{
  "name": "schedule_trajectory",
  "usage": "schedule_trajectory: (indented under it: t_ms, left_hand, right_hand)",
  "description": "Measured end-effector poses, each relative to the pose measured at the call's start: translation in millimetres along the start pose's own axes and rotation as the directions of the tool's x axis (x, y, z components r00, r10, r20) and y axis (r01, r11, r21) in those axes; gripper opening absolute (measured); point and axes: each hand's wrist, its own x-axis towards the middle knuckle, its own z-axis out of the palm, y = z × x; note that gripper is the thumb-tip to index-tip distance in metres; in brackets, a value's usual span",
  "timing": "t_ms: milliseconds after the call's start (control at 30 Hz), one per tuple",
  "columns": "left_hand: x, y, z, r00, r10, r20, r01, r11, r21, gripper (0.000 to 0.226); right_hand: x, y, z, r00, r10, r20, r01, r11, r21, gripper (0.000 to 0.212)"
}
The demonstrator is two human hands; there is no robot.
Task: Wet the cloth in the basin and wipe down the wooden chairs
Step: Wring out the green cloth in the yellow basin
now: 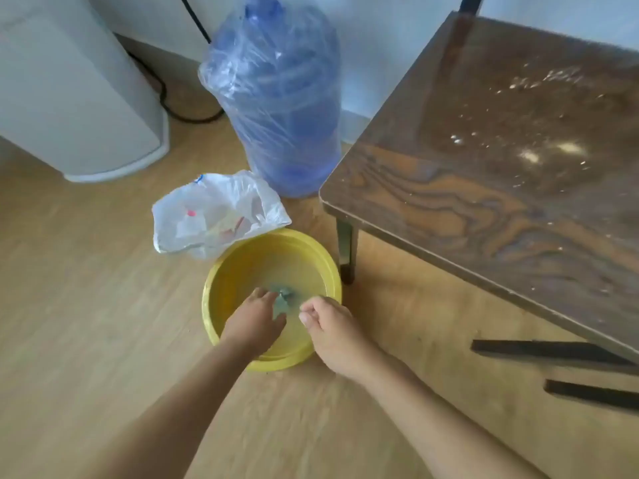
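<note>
A yellow basin (238, 267) with water in it sits on the wooden floor. A small blue-grey cloth (284, 299) lies under the water in its middle, blurred. My left hand (256, 318) reaches into the basin and its fingers hold the cloth. My right hand (330, 326) hovers over the basin's right rim, fingers curled, thumb against forefinger; whether it pinches any cloth is unclear. A dark wooden seat (484, 188) with pale crumbs and dust on it stands to the right.
A white plastic bag (214, 212) lies just behind the basin. A large blue water bottle (280, 98) wrapped in clear plastic stands behind that. A white appliance (76, 98) with a black cable sits at the back left. Dark seat legs stand right of the basin.
</note>
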Motion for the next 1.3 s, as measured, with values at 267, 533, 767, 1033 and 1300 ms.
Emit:
schedule_trajectory:
  t_ms: [267, 533, 767, 1033, 1300]
  left_hand:
    - [84, -44, 91, 0.998, 0.051, -0.045, -0.050, 0.999, 0.017, 0.048]
    - [83, -76, 74, 0.998, -0.068, -0.001, 0.047, 0.704, -0.708, 0.027]
    - [75, -77, 72, 0.984, -0.175, -0.036, 0.096, 0.690, -0.718, 0.016]
    - [57, -65, 63, 0.950, -0.276, -0.146, 0.048, 0.591, -0.805, 0.024]
    - [46, -63, 40, 0.911, -0.410, -0.054, 0.025, 0.184, -0.983, 0.033]
  right_hand:
    - [116, 49, 53, 0.984, 0.023, 0.175, 0.045, 0.924, -0.379, 0.060]
    - [166, 62, 102, 0.976, 0.025, 0.216, 0.023, 0.976, -0.216, 0.099]
    - [166, 64, 118, 0.978, 0.090, 0.190, -0.115, 0.986, 0.123, 0.043]
    - [165, 50, 108, 0.942, 0.176, 0.286, -0.335, 0.550, 0.765, 0.046]
    - [173, 23, 97, 0.955, 0.295, -0.036, -0.163, 0.621, 0.767, 0.024]
